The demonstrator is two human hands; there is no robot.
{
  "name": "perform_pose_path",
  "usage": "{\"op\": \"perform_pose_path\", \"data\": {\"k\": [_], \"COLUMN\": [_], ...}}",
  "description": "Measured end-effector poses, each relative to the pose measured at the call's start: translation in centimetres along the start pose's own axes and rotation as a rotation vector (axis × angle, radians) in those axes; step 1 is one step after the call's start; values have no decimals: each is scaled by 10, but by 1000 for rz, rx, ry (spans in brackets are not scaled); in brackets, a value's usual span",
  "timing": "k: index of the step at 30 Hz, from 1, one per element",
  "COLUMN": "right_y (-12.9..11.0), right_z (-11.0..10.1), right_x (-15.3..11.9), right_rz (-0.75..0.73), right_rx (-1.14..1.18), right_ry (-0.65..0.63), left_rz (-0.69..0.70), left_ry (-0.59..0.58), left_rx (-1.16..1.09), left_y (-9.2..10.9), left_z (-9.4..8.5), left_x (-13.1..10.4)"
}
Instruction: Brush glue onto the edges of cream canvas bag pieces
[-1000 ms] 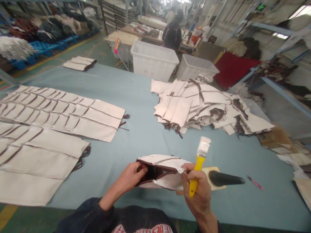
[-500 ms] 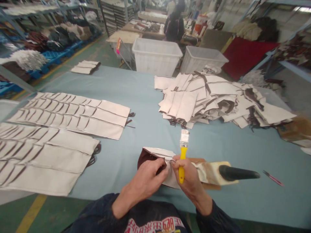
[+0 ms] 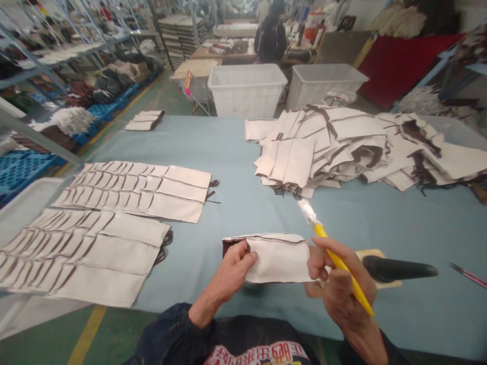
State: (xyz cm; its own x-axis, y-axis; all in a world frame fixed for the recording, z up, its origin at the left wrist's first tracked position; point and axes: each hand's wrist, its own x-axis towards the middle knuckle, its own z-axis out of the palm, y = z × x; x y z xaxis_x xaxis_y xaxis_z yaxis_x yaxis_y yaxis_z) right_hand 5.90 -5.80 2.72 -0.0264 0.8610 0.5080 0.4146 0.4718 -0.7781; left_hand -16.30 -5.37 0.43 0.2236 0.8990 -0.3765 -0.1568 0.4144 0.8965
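Note:
A folded white piece with dark brown lining (image 3: 279,258) lies across the front of the blue-green table. My left hand (image 3: 235,267) pinches its left end, thumb on top. At the piece's right end is my right hand (image 3: 342,284), its curled fingers touching the edge. That hand holds a yellow-handled brush (image 3: 344,266), whose white-coated bristles point up and away to the left. Partly behind my right hand lies a dark tapered handle (image 3: 399,268) on a cream cloth.
Overlapping rows of white pieces (image 3: 125,243) cover the table's left side. A heap of similar pieces (image 3: 342,147) is at the back right. Pink-handled snips (image 3: 470,276) lie far right. Beyond the table stand white bins (image 3: 247,91) and a person (image 3: 270,40).
The white piece now lies flatter and more of its face shows. My right hand has moved right, and the brush has tilted from upright to slanting. The camera view has shifted slightly.

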Motion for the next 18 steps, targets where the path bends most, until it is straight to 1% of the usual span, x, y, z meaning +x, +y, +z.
{"op": "perform_pose_path", "data": {"k": [2,5,8,9,11,14,18], "right_y": [-11,-21,-27,-29,-35,-42,-47], "right_z": [-7,-9,-6,-4,-3,-2,3], "right_x": [-3,-7,-7,-7,-4,1,5], "right_rz": [-6,-9,14,-9,-103,-242,-308], "right_rx": [27,6,-28,-51,-111,-179,-193], "right_ry": [-48,-119,-104,-92,-90,-123,-203], "left_rz": [-19,-32,-23,-23,-25,-13,41], "left_ry": [14,11,10,11,8,-6,-37], "left_rx": [-31,-56,-25,-9,15,25,65], "left_y": [6,14,22,23,24,21,18], "left_z": [-2,-3,-3,-2,-2,-3,-1], "left_x": [-2,-4,-5,-6,-6,-6,-7]}}
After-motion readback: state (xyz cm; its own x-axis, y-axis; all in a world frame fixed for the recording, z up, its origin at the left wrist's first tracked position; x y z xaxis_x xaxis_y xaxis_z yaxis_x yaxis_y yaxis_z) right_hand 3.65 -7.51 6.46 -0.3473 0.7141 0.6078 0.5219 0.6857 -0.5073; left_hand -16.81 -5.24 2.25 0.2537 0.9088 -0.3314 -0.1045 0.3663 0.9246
